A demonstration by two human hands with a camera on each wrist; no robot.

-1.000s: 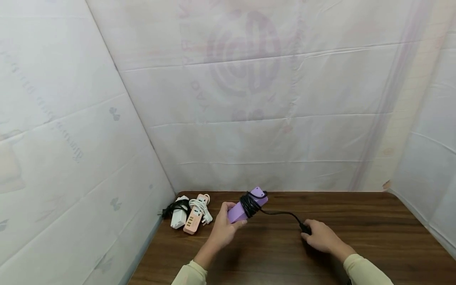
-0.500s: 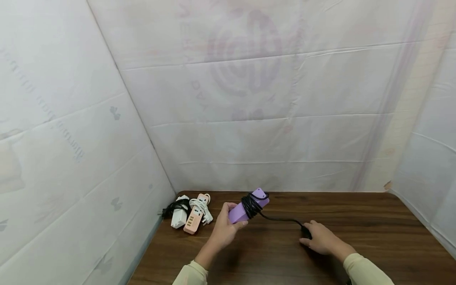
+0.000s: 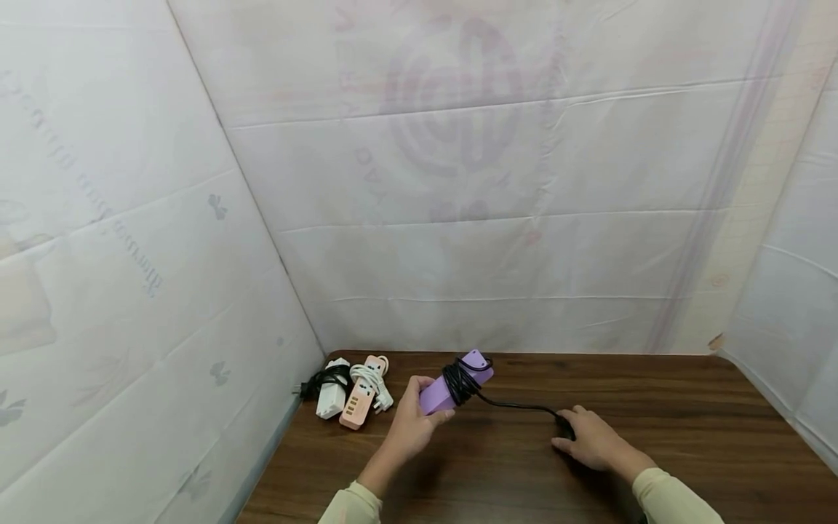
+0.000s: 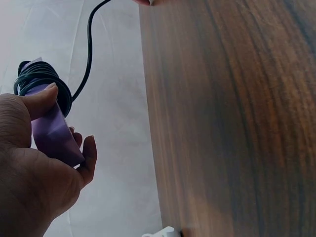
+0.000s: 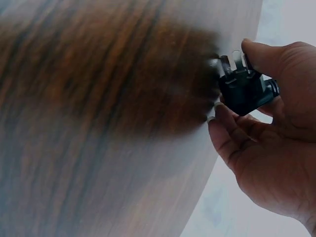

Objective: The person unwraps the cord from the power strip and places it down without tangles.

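The purple power strip (image 3: 455,381) is partly covered: black cord coils (image 3: 458,380) wrap its middle and the left hand (image 3: 409,426) conceals its near end, so its sockets cannot be made out. From the head view the black plug (image 5: 243,88) is hidden under the right hand (image 3: 592,439). The bench (image 5: 98,123) beside that plug is blurred in the right wrist view.

Three power strips – one purple (image 3: 456,380), one pink (image 3: 359,402), one white (image 3: 330,398) – and two hands.
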